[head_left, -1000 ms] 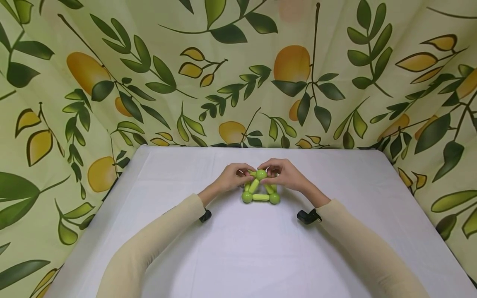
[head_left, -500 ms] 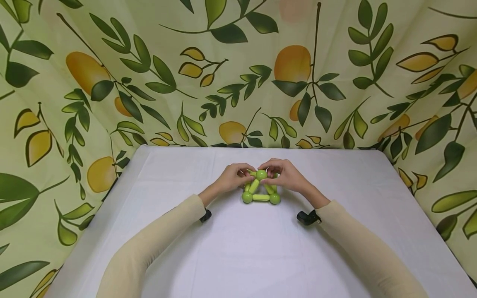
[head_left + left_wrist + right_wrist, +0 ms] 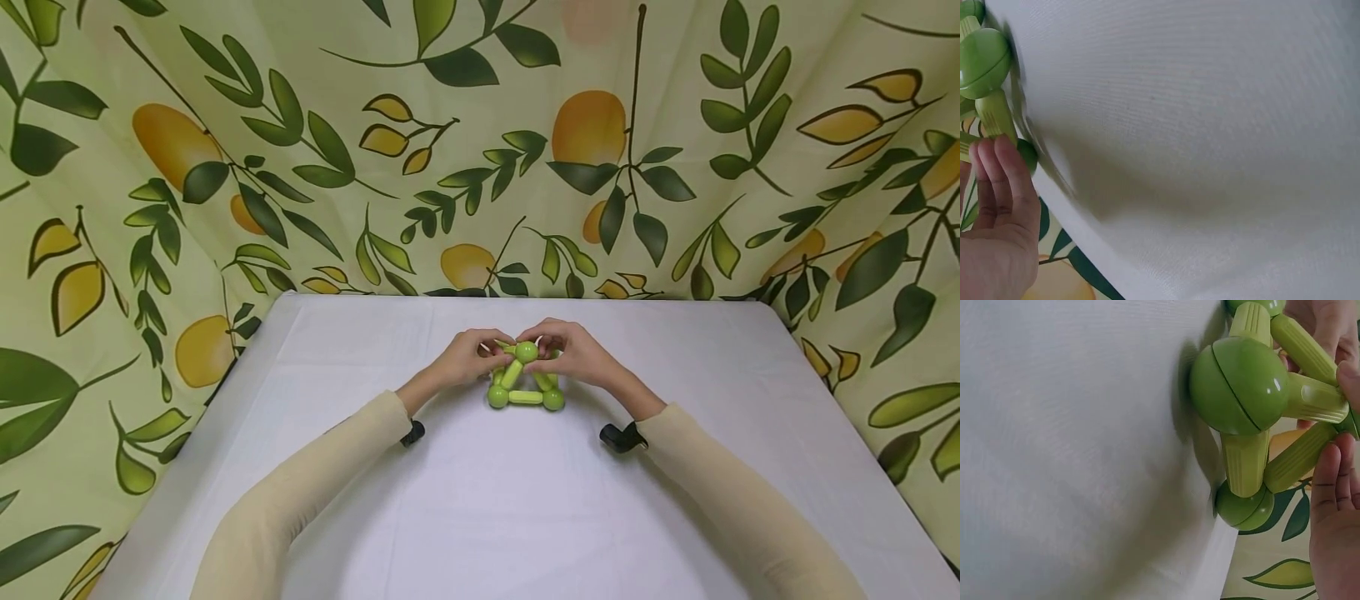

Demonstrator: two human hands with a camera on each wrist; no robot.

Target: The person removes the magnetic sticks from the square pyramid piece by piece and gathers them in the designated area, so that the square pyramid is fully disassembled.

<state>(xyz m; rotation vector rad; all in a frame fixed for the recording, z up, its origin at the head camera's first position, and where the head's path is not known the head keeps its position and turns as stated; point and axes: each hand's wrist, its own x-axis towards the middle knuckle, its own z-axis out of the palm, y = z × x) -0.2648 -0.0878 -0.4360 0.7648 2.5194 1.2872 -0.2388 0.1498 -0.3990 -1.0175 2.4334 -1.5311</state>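
A pyramid-like frame of light green rods and darker green balls stands on the white tabletop, ball-and-rod building toy pieces by their look. In the head view its top ball (image 3: pixel 527 352) sits between my hands, and a front rod (image 3: pixel 526 397) joins two lower balls. From the left, my left hand (image 3: pixel 468 354) pinches the frame near the top with thumb and fingertips. My right hand (image 3: pixel 573 352) pinches it from the other side, right at the top ball. In the right wrist view a large base ball (image 3: pixel 1238 385) has several rods meeting it. Fingers hide the back of the frame.
The table (image 3: pixel 480 500) is covered with a white cloth. A curtain (image 3: pixel 480 150) printed with leaves and fruit rises behind its far edge and along both sides. Black straps with small cameras, such as the right one (image 3: pixel 621 437), sit at both wrists.
Hardly anything differs. The right index fingertip shifts slightly to the left at the top ball; the frame stays in place and both hands keep their pinch.
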